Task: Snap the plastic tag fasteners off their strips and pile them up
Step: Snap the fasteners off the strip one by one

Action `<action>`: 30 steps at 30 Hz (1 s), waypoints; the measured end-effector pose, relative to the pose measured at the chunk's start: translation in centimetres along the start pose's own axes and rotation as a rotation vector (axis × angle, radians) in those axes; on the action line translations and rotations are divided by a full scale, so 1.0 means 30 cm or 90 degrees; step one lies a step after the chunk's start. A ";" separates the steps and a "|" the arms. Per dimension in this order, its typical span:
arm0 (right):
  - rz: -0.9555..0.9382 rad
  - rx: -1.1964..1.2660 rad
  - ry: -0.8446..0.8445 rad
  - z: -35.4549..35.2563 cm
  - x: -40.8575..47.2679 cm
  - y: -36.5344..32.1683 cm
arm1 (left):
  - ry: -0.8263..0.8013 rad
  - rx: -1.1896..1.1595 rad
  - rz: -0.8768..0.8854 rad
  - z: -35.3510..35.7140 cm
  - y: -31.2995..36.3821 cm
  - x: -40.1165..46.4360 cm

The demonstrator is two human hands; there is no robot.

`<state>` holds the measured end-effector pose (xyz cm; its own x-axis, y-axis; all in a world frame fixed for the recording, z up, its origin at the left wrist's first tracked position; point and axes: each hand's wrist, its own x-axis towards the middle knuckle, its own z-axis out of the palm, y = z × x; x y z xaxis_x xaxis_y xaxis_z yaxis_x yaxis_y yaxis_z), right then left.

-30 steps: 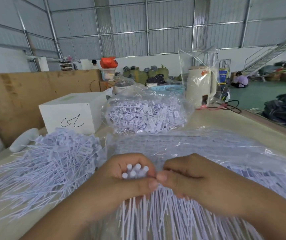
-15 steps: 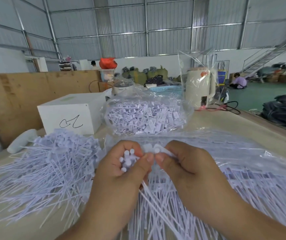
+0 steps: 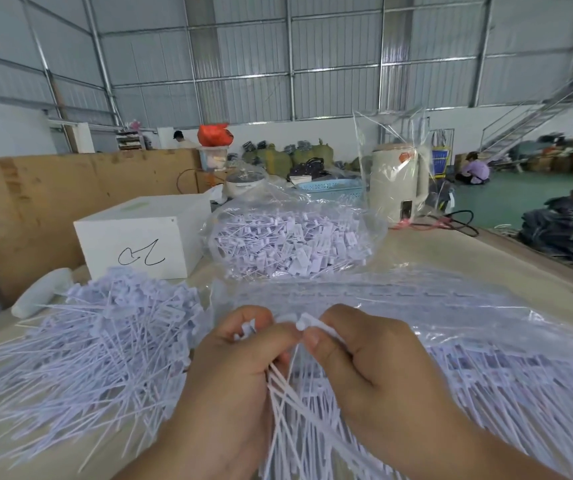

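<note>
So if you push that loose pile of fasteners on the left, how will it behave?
The loose pile probably slides and spreads rather than moving as one: its thin strands lie crisscrossed and splayed. Each fastener looks light and bendy. Tangled strands may drag neighbours along.

Before you: your left hand [image 3: 240,368] gripping a bundle of fasteners [image 3: 288,410], right hand [image 3: 358,355] pinching a strip end [image 3: 307,322]; loose pile [image 3: 98,344] left; bagged fasteners [image 3: 292,244] beyond; white box [image 3: 139,237].

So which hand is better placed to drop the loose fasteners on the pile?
Left. The left hand holds the bundle of fasteners and is next to the pile on its side. The right hand pinches the strip end, farther away.
</note>
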<state>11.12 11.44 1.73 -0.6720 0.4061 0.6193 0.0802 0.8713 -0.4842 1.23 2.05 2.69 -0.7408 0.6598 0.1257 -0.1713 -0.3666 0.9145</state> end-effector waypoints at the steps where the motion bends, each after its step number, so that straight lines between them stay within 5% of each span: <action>1: -0.018 -0.039 0.020 0.003 -0.002 -0.010 | 0.008 0.002 -0.004 -0.012 -0.001 0.010; 5: -0.100 -0.112 0.089 -0.019 0.001 -0.015 | 0.053 0.071 0.013 -0.071 -0.005 0.061; 10: 0.059 0.357 -0.194 -0.066 0.013 0.039 | -0.206 0.207 0.063 -0.064 0.011 0.038; 14: 0.074 0.350 -0.258 -0.086 0.020 0.072 | -0.359 0.244 0.053 -0.105 0.039 0.038; 30: 0.081 0.257 -0.347 -0.078 0.019 0.078 | -0.493 0.286 -0.017 -0.106 0.056 0.035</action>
<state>12.64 14.35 2.39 -0.9584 0.2095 0.1937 -0.0258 0.6124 -0.7901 -1.90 0.04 3.13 -0.0658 0.9819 0.1776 0.2087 -0.1605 0.9647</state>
